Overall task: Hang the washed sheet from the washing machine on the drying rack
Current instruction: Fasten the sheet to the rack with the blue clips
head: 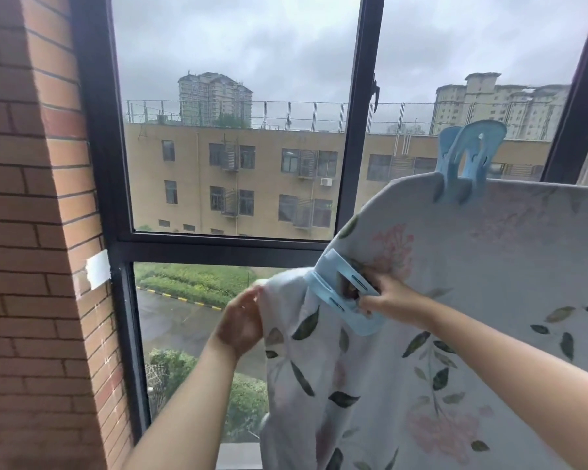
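On a balcony, a flowered sheet hangs draped over a rack whose rail is hidden under the cloth; the right hand grips the handles of a big blue clip, fingers curled round them, its long axis slanting from lower right to upper left with the mouth set against the sheet's rounded left corner; whether it bites the cloth yet cannot be told. The left hand, just left of the clip, pinches the loose hanging edge, fingers curled into the fabric; the right hand is the nearer to the corner. A second clip stands upright on the top edge, up and to the right. The window lies close behind and a brick wall to the left; the open room lies between wall and sheet.
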Available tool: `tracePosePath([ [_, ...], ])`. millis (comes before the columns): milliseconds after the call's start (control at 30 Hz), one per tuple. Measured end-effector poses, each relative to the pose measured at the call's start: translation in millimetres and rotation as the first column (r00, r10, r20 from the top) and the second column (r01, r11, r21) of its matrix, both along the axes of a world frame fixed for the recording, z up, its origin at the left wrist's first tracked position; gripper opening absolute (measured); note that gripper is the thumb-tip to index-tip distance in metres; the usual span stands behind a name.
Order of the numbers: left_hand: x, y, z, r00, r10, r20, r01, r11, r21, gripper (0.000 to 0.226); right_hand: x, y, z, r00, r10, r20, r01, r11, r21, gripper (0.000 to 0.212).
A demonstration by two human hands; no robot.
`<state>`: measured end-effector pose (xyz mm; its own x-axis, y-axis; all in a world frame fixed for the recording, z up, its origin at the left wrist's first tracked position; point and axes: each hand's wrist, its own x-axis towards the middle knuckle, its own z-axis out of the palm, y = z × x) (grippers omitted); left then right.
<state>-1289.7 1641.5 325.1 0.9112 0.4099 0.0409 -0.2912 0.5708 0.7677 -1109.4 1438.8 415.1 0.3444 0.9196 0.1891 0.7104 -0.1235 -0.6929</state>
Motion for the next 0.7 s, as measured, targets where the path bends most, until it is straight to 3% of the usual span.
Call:
tracePosePath([
  [33, -8.8, 5.2, 7.4, 0.996, 0.047, 0.074, -0.043, 0.997, -0.065, 0.049, -0.4, 0.2, 0.2, 1.000, 0.003, -0.007, -0.003, 1.000, 0.009, 0.033],
  [133, -24.1, 14.9, 29.6, 0.990, 0.112, 0.080, -0.119, 0.989, 0.090, 0.064, -2.2, 1.9, 2.8, 1.000, 0.013, -0.014, -0.013, 1.000, 0.020, 0.036],
  [267, -39.8, 22.6, 75.4, 0.959, 0.255, 0.124, -0.278, 0.929, 0.243, 0.045, -4.9, 1.9, 12.0, 0.999, 0.042, -0.008, -0.042, 0.997, 0.063, 0.023],
  [433, -59.3, 40.3, 148.3, 0.913, 0.324, 0.249, -0.400, 0.833, 0.383, 0.037, 0.9, -2.6, 22.9, 0.999, 0.026, 0.025, -0.028, 0.996, 0.085, 0.030],
  [500, -62.8, 38.7, 168.8, 0.939, 0.321, 0.120, -0.337, 0.802, 0.493, 0.045, 0.0, -4.0, 27.0, 0.999, 0.039, 0.028, -0.042, 0.994, 0.097, 0.029],
  [567, -59.3, 38.8, 180.1, 0.940, 0.332, 0.074, -0.311, 0.755, 0.578, 0.033, 1.1, -3.9, 30.5, 0.999, 0.043, 0.026, -0.045, 0.993, 0.108, 0.034],
  [633, -57.2, 40.6, 193.2, 0.890, 0.422, 0.176, -0.442, 0.698, 0.564, 0.037, 2.0, -3.8, 35.5, 0.999, 0.038, 0.029, -0.041, 0.993, 0.111, 0.035],
  [700, -57.8, 39.3, 205.4, 0.884, 0.432, 0.177, -0.453, 0.699, 0.553, 0.032, 3.8, -4.1, 43.2, 0.999, 0.034, 0.037, -0.039, 0.990, 0.133, 0.035],
])
